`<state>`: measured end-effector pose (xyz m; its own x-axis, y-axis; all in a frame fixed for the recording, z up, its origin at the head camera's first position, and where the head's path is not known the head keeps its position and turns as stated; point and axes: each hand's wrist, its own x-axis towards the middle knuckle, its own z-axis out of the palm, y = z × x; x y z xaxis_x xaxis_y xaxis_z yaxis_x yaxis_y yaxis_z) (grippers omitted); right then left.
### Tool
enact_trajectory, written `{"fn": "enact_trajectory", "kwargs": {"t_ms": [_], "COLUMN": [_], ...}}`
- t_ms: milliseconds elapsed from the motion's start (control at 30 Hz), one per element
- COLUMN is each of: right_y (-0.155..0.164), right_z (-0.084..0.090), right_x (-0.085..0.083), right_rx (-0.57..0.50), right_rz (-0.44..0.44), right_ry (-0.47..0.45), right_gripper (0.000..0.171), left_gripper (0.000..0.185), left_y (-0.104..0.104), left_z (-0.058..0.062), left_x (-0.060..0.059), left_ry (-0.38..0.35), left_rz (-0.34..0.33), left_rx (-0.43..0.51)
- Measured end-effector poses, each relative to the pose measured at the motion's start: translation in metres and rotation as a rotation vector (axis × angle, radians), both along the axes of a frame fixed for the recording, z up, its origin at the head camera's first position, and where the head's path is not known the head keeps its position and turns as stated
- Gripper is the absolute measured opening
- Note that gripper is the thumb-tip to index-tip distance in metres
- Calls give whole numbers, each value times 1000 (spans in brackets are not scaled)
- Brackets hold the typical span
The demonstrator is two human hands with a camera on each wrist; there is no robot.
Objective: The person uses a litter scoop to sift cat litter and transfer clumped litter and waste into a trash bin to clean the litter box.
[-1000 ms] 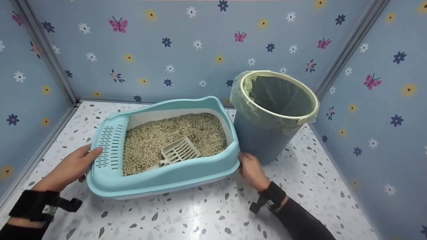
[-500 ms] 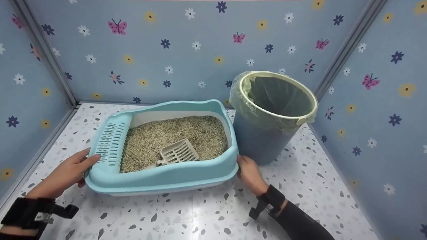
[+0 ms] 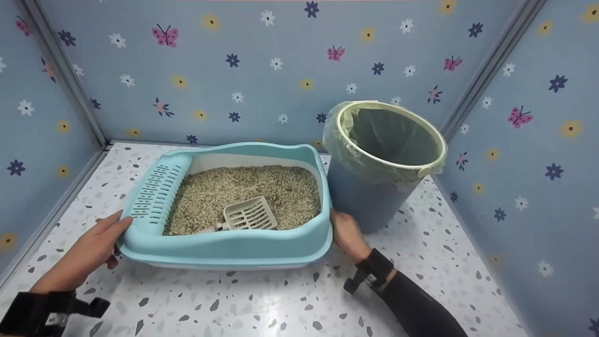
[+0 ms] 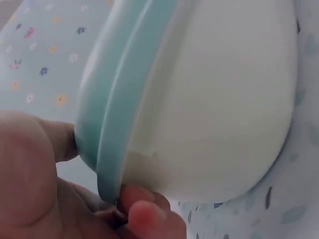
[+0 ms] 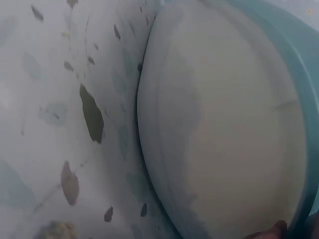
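The light-blue litter box (image 3: pixel 224 243) sat on the speckled table (image 3: pixel 290 299), just left of the lined trash bin (image 3: pixel 381 159), and was filled with pale granular litter (image 3: pixel 243 192) in which a slotted scoop (image 3: pixel 248 215) lay with its handle toward the near rim. The left hand (image 3: pixel 93 248) held the box's left end beside the perforated step (image 3: pixel 154 196); the left wrist view showed the thumb over the blue rim (image 4: pixel 112 124) and the fingertips (image 4: pixel 149 219) curled beneath it, a grip closed on the lip. The right hand (image 3: pixel 345 233) was at the opposite end, fingers apparently tucked under the edge, between box and bin; the right wrist view showed only the white underside (image 5: pixel 224 139) and a fingertip at the corner. Holding both ends probably kept the loaded box level so the litter would not spill. Blue wallpaper with flowers and butterflies (image 3: pixel 281 61) closed in three sides.
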<state>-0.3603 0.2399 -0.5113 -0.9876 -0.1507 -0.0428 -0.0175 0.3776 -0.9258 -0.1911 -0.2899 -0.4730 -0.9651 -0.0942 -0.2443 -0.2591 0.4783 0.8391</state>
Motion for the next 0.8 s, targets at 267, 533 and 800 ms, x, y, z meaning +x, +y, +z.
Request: {"fn": "enact_trajectory", "kwargs": {"t_ms": [267,533,800], "right_y": [4,-4,-4], "right_z": [-19,7,2], "right_x": [-12,36,-3], "right_rx": [121,39,-118], "right_rz": [-30,19,-3], "right_ry": [110,25,-52], "right_gripper": [70,52,45], "left_gripper": [93,94,87], "left_y": [9,-8,17], "left_z": [1,-12,-13], "left_x": [8,-7,0], "left_ry": [37,108,78], "left_rz": [-8,33,145], "left_rx": [-28,21,23]}}
